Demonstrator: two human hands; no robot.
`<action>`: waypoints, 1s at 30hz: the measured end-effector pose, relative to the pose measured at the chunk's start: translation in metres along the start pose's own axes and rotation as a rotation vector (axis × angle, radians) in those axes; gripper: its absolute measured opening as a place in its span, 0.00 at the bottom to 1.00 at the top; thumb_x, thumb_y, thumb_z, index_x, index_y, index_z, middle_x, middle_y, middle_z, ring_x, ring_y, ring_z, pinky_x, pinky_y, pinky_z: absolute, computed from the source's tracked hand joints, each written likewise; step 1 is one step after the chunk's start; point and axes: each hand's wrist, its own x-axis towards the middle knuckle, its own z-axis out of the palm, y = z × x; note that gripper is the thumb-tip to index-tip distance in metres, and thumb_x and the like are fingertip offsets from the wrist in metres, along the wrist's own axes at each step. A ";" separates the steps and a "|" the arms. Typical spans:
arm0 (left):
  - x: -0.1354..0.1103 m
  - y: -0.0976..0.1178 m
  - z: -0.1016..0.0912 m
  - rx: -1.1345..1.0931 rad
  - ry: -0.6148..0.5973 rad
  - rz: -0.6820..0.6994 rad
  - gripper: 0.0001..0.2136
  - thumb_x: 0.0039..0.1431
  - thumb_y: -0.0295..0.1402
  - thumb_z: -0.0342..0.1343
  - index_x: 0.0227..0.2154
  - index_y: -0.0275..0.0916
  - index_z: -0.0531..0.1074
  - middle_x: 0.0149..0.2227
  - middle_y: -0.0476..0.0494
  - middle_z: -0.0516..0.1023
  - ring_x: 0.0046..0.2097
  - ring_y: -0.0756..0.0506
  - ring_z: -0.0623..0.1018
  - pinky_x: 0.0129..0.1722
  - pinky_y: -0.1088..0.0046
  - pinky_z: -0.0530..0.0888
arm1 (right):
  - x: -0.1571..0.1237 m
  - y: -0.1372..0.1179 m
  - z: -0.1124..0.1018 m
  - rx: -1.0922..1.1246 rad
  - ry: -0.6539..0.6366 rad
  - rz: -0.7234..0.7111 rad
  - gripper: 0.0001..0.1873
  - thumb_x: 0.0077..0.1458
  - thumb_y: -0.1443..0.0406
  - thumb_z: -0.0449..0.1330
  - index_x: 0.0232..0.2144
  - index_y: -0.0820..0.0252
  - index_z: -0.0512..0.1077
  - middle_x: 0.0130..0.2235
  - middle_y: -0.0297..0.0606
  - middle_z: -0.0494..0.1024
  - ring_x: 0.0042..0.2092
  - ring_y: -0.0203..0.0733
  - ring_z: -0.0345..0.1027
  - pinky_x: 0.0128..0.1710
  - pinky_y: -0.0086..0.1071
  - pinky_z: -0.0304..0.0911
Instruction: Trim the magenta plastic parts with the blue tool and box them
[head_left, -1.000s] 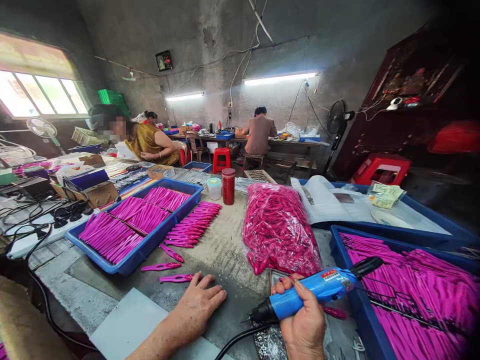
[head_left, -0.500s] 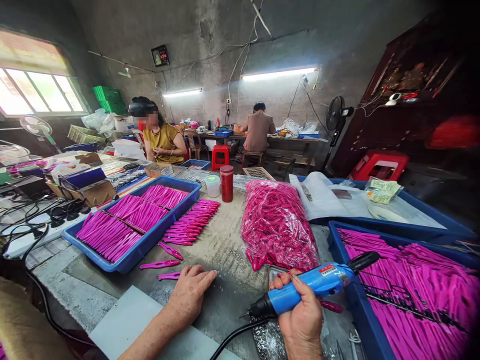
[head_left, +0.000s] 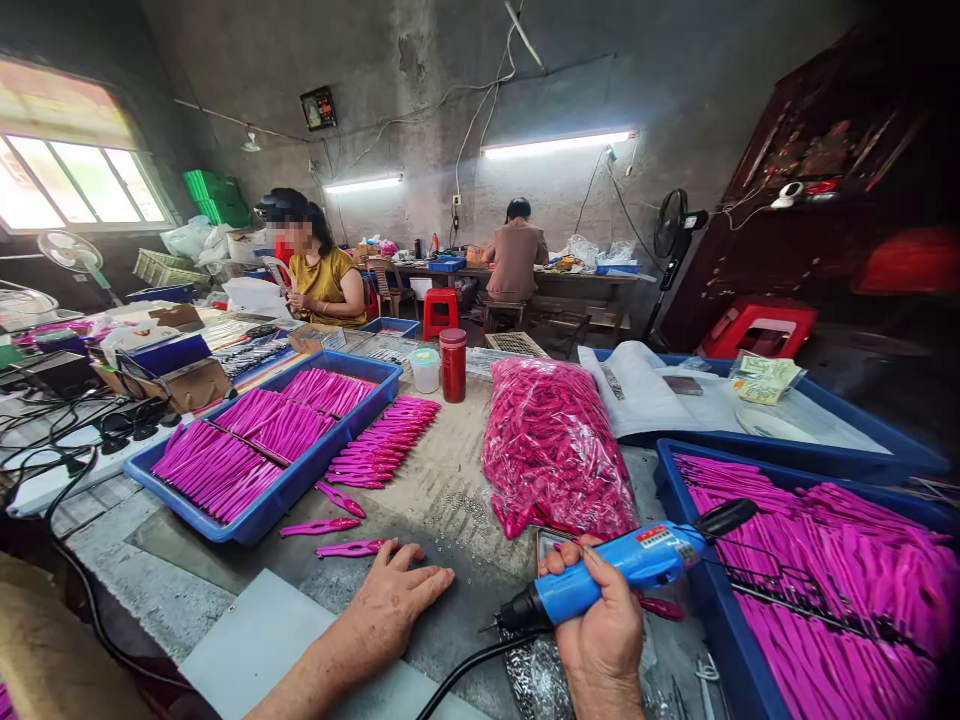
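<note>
Left hand [head_left: 390, 600] has slid right, flat and open on the counter [head_left: 450, 470], baring a pink piece [head_left: 351, 548] at its eleven o'clock; right hand [head_left: 604, 640] still clamps the driver [head_left: 645, 562], seemingly idle.

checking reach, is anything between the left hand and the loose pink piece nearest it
Nothing visible does: the left hand lies flat, a fingertip right at the end of the pink piece.

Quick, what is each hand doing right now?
Left hand: open, flat on the table, holding nothing.
Right hand: closed around the blue power tool.
</note>
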 end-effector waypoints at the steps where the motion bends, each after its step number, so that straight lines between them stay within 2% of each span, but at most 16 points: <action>1: -0.001 0.000 0.000 0.000 0.006 0.002 0.21 0.62 0.21 0.41 0.53 0.46 0.65 0.47 0.47 0.78 0.50 0.41 0.67 0.53 0.54 0.58 | 0.000 0.000 0.000 -0.006 -0.008 -0.007 0.24 0.26 0.60 0.67 0.28 0.58 0.62 0.21 0.27 0.65 0.22 0.34 0.60 0.23 0.30 0.60; 7: -0.008 0.002 0.008 -0.013 0.106 0.042 0.20 0.58 0.20 0.42 0.50 0.44 0.67 0.42 0.45 0.79 0.46 0.43 0.70 0.52 0.55 0.60 | -0.001 0.000 -0.001 -0.011 -0.022 -0.020 0.24 0.28 0.59 0.66 0.29 0.58 0.62 0.22 0.27 0.65 0.22 0.35 0.61 0.23 0.31 0.61; 11: -0.008 0.000 0.006 -0.036 0.171 0.060 0.22 0.55 0.18 0.41 0.48 0.42 0.69 0.36 0.45 0.79 0.41 0.44 0.72 0.45 0.61 0.66 | 0.000 0.002 -0.002 -0.014 -0.035 -0.045 0.22 0.31 0.59 0.66 0.29 0.58 0.62 0.21 0.26 0.65 0.21 0.35 0.60 0.22 0.31 0.60; 16: 0.005 -0.015 0.004 -0.061 0.242 -0.066 0.25 0.49 0.17 0.41 0.48 0.40 0.71 0.31 0.44 0.77 0.38 0.45 0.72 0.37 0.67 0.69 | 0.004 0.005 -0.006 -0.048 -0.079 -0.101 0.21 0.34 0.58 0.64 0.30 0.58 0.61 0.21 0.26 0.65 0.21 0.35 0.61 0.23 0.31 0.61; 20: 0.019 -0.019 0.000 -0.055 0.163 -0.157 0.27 0.48 0.16 0.40 0.49 0.39 0.71 0.34 0.43 0.78 0.39 0.44 0.71 0.39 0.65 0.68 | 0.003 0.004 -0.005 -0.017 -0.039 -0.060 0.21 0.32 0.59 0.65 0.30 0.58 0.62 0.21 0.27 0.65 0.21 0.36 0.62 0.23 0.32 0.61; 25: 0.029 -0.013 -0.004 -0.050 0.021 -0.180 0.26 0.52 0.16 0.39 0.50 0.41 0.70 0.39 0.42 0.79 0.43 0.42 0.70 0.43 0.61 0.66 | 0.000 0.001 -0.002 -0.027 -0.025 -0.032 0.23 0.29 0.59 0.65 0.30 0.58 0.61 0.21 0.26 0.65 0.22 0.35 0.61 0.23 0.31 0.61; 30: 0.028 -0.018 -0.006 -0.007 -0.007 -0.243 0.26 0.54 0.15 0.38 0.51 0.40 0.70 0.40 0.41 0.79 0.45 0.41 0.70 0.44 0.60 0.64 | -0.002 -0.001 0.002 -0.018 0.002 -0.011 0.25 0.26 0.59 0.66 0.29 0.57 0.61 0.20 0.26 0.65 0.21 0.35 0.60 0.22 0.30 0.60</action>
